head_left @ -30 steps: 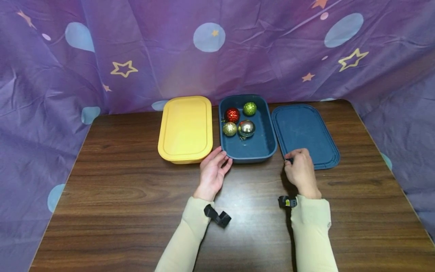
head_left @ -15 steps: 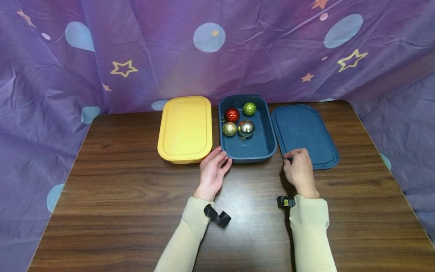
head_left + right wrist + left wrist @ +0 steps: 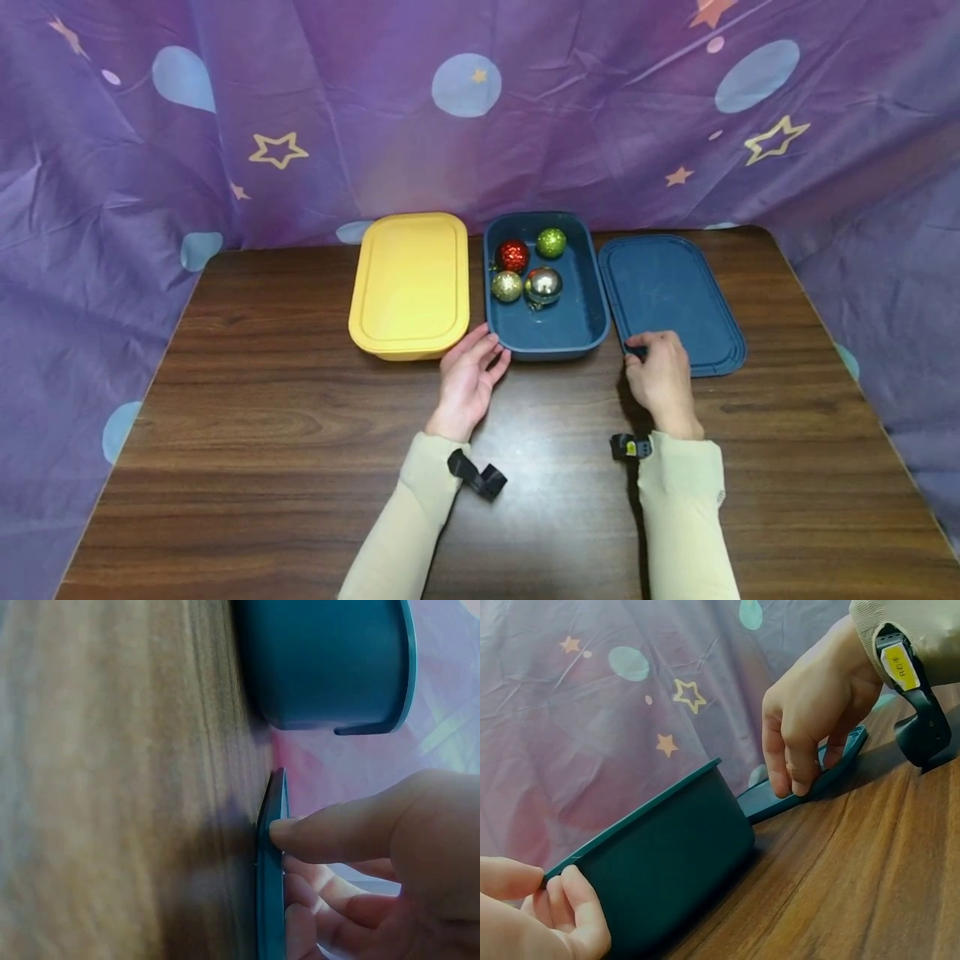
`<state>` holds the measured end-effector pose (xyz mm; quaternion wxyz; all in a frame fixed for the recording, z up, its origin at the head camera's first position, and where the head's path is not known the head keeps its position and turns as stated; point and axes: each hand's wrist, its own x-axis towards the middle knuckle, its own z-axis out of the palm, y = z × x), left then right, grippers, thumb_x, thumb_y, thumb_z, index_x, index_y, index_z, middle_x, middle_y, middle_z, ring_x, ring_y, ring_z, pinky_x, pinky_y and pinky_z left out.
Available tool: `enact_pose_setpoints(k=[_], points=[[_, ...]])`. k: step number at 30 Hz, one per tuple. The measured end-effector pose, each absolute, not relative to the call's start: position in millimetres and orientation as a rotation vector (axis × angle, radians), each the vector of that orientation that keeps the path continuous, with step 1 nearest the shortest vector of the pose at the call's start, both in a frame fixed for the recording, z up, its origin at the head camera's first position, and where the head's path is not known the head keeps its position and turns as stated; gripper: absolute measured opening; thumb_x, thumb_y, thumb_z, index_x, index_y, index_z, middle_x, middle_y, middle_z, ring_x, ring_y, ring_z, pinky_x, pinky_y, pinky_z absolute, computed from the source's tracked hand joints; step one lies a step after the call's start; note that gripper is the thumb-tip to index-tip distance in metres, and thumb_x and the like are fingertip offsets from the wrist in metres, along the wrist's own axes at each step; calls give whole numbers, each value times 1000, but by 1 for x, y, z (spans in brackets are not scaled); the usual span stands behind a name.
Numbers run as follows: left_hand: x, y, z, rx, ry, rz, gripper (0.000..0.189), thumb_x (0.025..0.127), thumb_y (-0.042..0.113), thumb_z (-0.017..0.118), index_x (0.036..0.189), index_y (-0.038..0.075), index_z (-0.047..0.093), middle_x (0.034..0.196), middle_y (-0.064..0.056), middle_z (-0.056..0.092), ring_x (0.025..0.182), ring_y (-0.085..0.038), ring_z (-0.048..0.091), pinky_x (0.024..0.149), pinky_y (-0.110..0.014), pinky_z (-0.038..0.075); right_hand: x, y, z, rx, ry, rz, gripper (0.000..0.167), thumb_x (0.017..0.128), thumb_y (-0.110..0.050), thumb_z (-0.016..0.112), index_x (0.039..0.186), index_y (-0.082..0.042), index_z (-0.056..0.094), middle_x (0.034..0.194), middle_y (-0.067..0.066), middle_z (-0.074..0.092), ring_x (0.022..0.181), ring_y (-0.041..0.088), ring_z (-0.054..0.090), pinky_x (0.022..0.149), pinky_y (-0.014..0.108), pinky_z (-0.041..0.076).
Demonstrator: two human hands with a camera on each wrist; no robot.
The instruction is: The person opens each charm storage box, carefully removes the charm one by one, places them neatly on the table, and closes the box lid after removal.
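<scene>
A blue rectangular food container (image 3: 573,329) stands uncovered at the table's far side. Inside lie a red bauble (image 3: 513,256), a green one, a gold glittery one and a shiny silver bauble (image 3: 543,286). My left hand (image 3: 465,379) pinches the near left corner of its rim, as the left wrist view also shows. To the right lies the matching blue lid (image 3: 667,283), flat on the table. My right hand (image 3: 663,379) holds the lid's near left corner, with the thumb (image 3: 322,832) on one face of the edge and the fingers curled on the other.
A yellow container with its lid on (image 3: 411,283) stands close left of the blue one. Behind the wooden table (image 3: 300,475) hangs a purple curtain (image 3: 390,100) with stars and dots. Each wrist wears a black strap.
</scene>
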<state>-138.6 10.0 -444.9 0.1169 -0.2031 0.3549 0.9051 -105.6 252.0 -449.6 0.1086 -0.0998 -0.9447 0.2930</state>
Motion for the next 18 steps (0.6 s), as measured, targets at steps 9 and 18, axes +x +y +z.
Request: enact_pose_setpoints(k=[9, 18], points=[[-140, 5, -447, -572, 1045, 2581, 21, 93, -3, 49, 113, -3, 55, 76, -2, 57, 71, -13, 55, 67, -20, 48, -104, 255, -445, -331, -2763, 899, 20, 86, -1, 60, 102, 7, 68, 102, 28, 59, 94, 41, 55, 83, 52, 43], [-119, -37, -436, -72, 1484, 2037, 36, 100, 11, 46, 126, -14, 49, 94, -5, 58, 76, -12, 59, 69, -22, 53, -97, 258, -414, -465, -2442, 994, 18, 89, -12, 62, 96, 1, 71, 88, 15, 71, 71, 6, 60, 69, 26, 43]])
